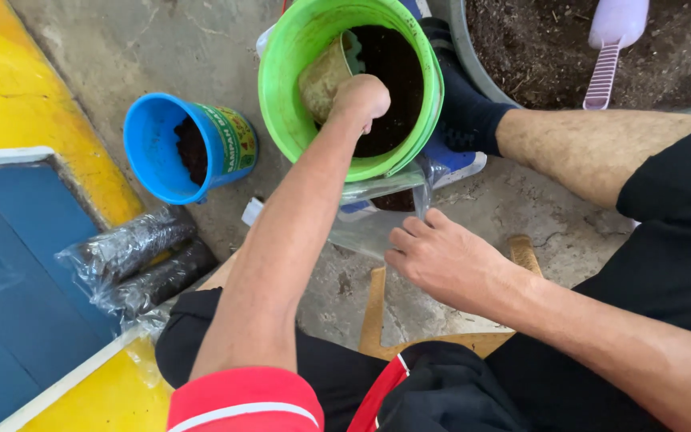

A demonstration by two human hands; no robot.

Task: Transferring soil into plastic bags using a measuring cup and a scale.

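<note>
My left hand [359, 100] reaches into a green bucket [281, 88] that holds dark soil [393, 72]. Its fingers are closed on a dirty tan scoop cup [324, 76] inside the bucket. My right hand [441, 256] rests just below the bucket with its fingertips pinching the edge of a clear plastic bag [373, 212] with some soil in it. The bag lies under the bucket's near rim.
A blue tub [153, 144] with a little soil lies on its side at the left. Two soil-filled plastic bags [133, 260] lie beside a yellow and blue floor. A large grey basin of soil [537, 48] with a lilac scoop [611, 48] stands top right. My socked foot [461, 104] is by the bucket.
</note>
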